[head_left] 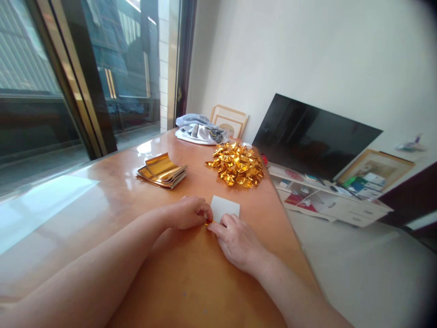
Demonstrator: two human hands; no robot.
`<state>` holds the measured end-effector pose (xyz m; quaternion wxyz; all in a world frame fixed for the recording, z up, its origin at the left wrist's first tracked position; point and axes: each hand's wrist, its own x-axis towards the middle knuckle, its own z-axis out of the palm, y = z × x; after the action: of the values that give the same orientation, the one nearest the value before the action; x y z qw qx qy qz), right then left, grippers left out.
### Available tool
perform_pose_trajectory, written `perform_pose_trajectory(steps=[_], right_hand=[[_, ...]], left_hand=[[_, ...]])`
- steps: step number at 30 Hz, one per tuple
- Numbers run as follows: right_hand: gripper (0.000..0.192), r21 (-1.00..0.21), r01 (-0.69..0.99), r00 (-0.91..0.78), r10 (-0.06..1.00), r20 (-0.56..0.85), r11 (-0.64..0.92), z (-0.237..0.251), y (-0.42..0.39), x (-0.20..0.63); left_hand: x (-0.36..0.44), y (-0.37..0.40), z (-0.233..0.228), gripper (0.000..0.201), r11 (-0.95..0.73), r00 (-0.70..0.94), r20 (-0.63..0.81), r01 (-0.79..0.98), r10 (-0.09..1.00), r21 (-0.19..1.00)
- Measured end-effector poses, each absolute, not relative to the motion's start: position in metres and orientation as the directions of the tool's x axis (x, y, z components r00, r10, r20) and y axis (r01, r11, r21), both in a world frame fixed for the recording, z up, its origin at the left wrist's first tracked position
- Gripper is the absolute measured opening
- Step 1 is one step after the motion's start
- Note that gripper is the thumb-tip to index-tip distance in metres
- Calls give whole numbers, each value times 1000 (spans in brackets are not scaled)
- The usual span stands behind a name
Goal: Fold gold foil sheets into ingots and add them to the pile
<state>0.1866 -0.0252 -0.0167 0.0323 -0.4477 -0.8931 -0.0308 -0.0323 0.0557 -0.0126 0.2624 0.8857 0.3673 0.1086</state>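
A heap of folded gold pieces (237, 169) lies far on the table (102, 200), with a stack of unfolded gold sheets (162, 171) to its left, so the folding seems partly done. Near the right edge, the left hand (187, 212) and right hand (235, 239) pinch a small paper (225, 207), white side up, gold showing at its near edge.

Premises: a lived-in room of a home. Evidence: a glossy orange-brown wooden table (102, 191) set against a tall dark-framed sliding glass door (85, 77); a large black flat-screen television (312, 134) leaning on a plain white wall; a low white cabinet (341, 212) carrying household clutter; light wooden picture frames (229, 119) propped upright; crumpled grey-white cloth (200, 130) on the table.
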Motion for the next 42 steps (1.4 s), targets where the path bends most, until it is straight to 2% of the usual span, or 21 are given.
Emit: perform_pose_trajectory(steps=[8,17,24,35,38,42], right_hand=[[36,-36,802,-593,802,73,597,-15,-24,185],[27,-130,815,-561,825,70,565,-9,-25,206],[15,-262,828,-480,868,127,496,-12,-22,216],[21,-195,842,-481,863,154,503,-17,-16,215],[14,-254,847,-420,881,216,466,-22,-12,218],[23,-358,828,-357,898,258,432,-29,-7,221]], left_hand=[[-25,52,-12,29,-568,660,-2,649,751,506],[-27,48,-9,19,-572,654,7,655,756,494],[-28,48,-10,16,-593,671,23,637,741,493],[-24,46,-11,14,-646,681,105,620,725,446],[-25,46,-12,11,-653,688,119,599,715,464],[-25,47,-14,10,-650,697,108,585,709,485]])
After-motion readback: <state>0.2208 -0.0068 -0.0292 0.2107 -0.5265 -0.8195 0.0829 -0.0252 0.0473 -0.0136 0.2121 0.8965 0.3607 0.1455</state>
